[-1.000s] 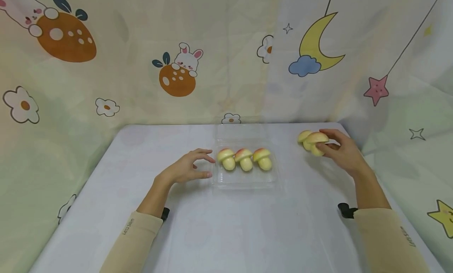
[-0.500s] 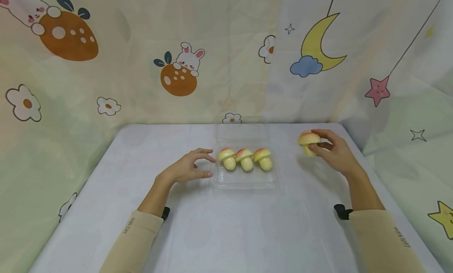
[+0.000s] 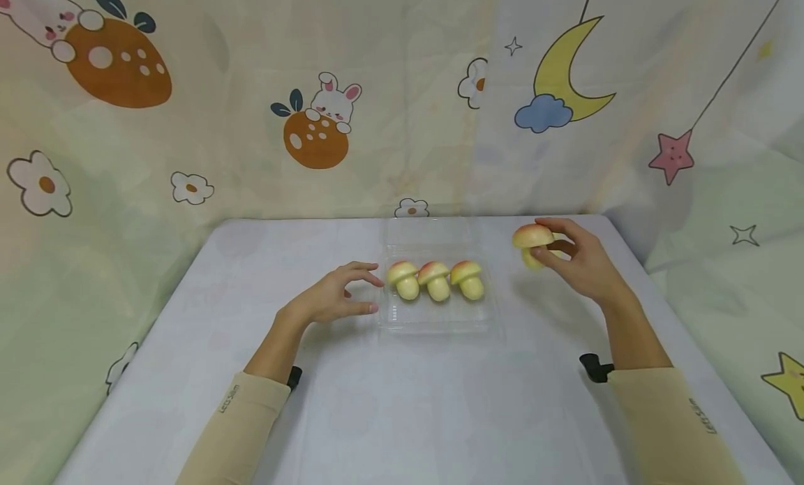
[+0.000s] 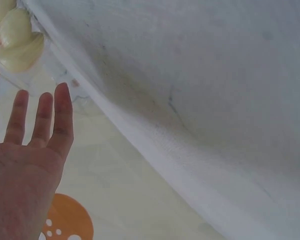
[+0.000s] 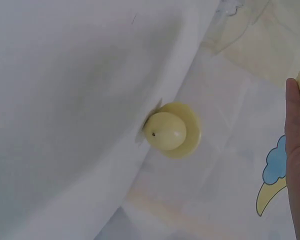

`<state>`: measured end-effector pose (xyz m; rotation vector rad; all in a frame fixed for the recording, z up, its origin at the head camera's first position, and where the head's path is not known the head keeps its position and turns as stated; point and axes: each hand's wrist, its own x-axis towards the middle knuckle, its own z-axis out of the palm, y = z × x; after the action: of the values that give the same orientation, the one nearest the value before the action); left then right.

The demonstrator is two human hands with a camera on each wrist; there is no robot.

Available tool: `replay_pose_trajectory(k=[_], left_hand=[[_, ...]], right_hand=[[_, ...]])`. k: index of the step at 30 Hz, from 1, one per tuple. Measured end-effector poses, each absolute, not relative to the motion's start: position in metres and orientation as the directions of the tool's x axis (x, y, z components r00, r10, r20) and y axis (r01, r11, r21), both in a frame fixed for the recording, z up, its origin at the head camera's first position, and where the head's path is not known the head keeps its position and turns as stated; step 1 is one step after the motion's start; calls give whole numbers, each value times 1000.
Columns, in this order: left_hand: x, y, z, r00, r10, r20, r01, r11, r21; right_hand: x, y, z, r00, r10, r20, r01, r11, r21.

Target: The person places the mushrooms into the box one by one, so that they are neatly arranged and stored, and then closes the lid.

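Up off the table at the back right, a toy mushroom (image 3: 532,236) with a reddish-yellow cap is pinched between the thumb and fingers of my right hand (image 3: 585,265). Only its edge shows in the right wrist view. A second mushroom (image 5: 165,131) stands on the table, mostly hidden behind that hand in the head view. Three similar mushrooms (image 3: 435,281) lie in a row inside a clear plastic box (image 3: 433,327). My left hand (image 3: 333,296) is beside the box's left side, fingers apart and holding nothing; whether it touches the box I cannot tell.
The box's clear lid (image 3: 430,234) lies folded back towards the rear edge. A white cloth covers the table (image 3: 402,408). Patterned fabric (image 3: 402,122) hangs close behind the table and along both sides.
My right hand has moved left and slightly upward with the mushroom, away from the one standing behind. The left hand and the three mushrooms in the box have stayed in place.
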<state>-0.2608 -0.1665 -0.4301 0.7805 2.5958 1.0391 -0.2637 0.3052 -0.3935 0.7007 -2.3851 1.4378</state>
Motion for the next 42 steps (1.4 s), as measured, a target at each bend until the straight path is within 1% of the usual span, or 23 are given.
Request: replay_pose_trajectory(k=[11,17,23,28,35,38,42], left_hand=[[-262,-166,-432,-822,569,-12,401,594,697],[-262,-166,-432,-817,577,5,416,583,698],[-262,-166,-433,-819,574,-3,408,586,700],[-262,-166,-433,-818,575,-6,411,592,693],[-261,-167,-432,-820,572,0,412,591,694],[-262,-167,-433,-822,569,-3,408,592,695],[-262,-167,-433,-823,568,-2,406,591,697]], right_hand=[[-267,288,-383,-843,-303,445,-533,356,-768],[-265,277,-384,-881,-293,371,-461,358,-812],[-261,262,-388,-908,-323,267,-370,315,-874],[-261,253,-394,-892,-366,266,-383,297,-875],[-265,241,-399,-862,-421,282,-448,372,-813],[-266,238,-398,-856,-437,278,-453,372,-811],[-266,232,-396,-865,-440,243,-421,370,-828]])
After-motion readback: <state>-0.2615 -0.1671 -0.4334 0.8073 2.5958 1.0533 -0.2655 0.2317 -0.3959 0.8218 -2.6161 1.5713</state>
